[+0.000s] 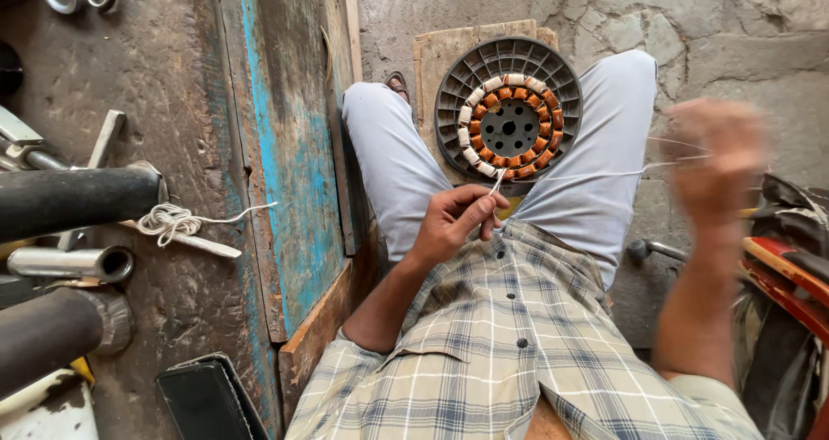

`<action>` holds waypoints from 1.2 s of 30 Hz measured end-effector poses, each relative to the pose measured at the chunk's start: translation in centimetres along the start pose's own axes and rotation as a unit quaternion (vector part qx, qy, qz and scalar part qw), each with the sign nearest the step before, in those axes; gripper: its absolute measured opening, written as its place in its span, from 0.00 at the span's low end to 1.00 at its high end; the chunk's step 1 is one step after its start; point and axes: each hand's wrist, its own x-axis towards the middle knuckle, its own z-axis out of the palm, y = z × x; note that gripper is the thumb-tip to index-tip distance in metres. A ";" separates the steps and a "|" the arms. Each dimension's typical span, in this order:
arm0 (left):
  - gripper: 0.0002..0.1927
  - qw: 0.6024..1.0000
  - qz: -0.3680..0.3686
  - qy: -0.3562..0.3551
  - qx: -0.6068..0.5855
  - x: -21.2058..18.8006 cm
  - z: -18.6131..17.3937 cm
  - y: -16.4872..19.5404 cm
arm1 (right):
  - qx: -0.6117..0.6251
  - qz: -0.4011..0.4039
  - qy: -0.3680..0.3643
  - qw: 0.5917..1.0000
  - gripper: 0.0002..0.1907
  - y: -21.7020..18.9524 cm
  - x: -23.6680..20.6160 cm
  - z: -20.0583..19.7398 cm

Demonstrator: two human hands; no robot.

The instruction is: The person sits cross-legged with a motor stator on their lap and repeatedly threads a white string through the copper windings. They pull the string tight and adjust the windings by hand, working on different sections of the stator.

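— Rough concrete floor (743,34), a board under the stator (508,107), which lies flat between my knees, axis toward the camera.

— Hands?

— My left hand (449,220) pinches the white string (596,175); my right hand (721,159) is blurred, apparently gripping its far end. String runs left to right. White lacing shows on only part of the copper coils.

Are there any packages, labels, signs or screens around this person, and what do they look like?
No labels, signs or lit screens show.
Flat black case or device: bottom left on the floor, rectangular, dark; what it is cannot be told.
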 end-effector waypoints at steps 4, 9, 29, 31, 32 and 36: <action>0.14 0.996 -0.001 0.004 -0.084 0.1 1.2 0.5 | 0.163 -0.204 0.005 0.965 0.15 -11.7 -0.7 4.0; 0.14 0.997 0.002 0.044 -0.065 0.3 1.0 2.4 | 0.154 -0.200 0.010 0.968 0.12 -15.8 0.1 4.2; 0.12 0.772 0.302 -0.001 0.559 5.0 -2.3 3.4 | 0.453 0.068 -0.013 0.889 0.08 -15.1 -0.4 4.1; 0.12 0.778 0.306 0.002 0.549 5.2 -2.6 3.0 | 0.420 0.038 0.001 0.907 0.09 -14.9 0.1 4.2; 0.12 0.782 0.306 0.003 0.543 5.2 -2.7 2.9 | 0.413 0.025 0.000 0.910 0.10 -15.0 0.2 4.1; 0.12 0.763 0.318 -0.007 0.562 5.5 -2.4 3.9 | 0.388 -0.006 -0.001 0.922 0.11 -15.1 0.6 4.2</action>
